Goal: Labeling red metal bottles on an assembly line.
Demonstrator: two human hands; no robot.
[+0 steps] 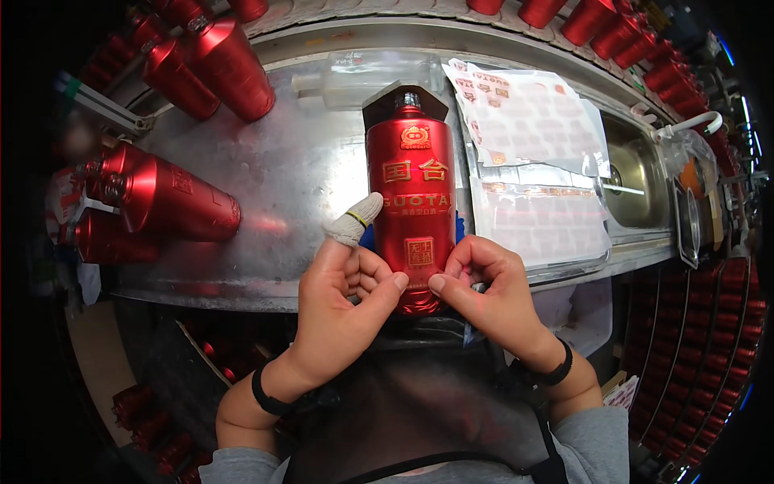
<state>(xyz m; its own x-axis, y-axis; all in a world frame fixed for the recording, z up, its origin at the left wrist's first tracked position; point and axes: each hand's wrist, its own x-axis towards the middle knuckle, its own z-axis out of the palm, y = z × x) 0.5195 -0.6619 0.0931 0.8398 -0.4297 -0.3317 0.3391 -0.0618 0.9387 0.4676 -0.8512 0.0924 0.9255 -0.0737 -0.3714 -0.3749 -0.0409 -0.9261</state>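
A glossy red bottle (pixel 413 185) with gold characters and a gold emblem lies in front of me, its bare threaded neck pointing away. My left hand (pixel 343 298) is at its lower left side, with the thumb pressed on the bottle near its base and the other fingers mostly curled. A white finger cover with a dark band (pixel 352 222) wraps the raised left index finger, which reaches the bottle's side. Opposite it, my right hand (pixel 493 290) presses its thumb against the lower right side, index finger bent close. Blue material and a dark angular piece (pixel 435 105) show behind the bottle.
To the right, printed decal sheets (pixel 536 121) lie on the metal worktable (pixel 282 177), beside a sink (pixel 637 177) with a white faucet (pixel 697 125). Several red bottles (pixel 181 198) lie on the left. More line the far ledge, and stacked red bottles (pixel 701 347) fill the lower right.
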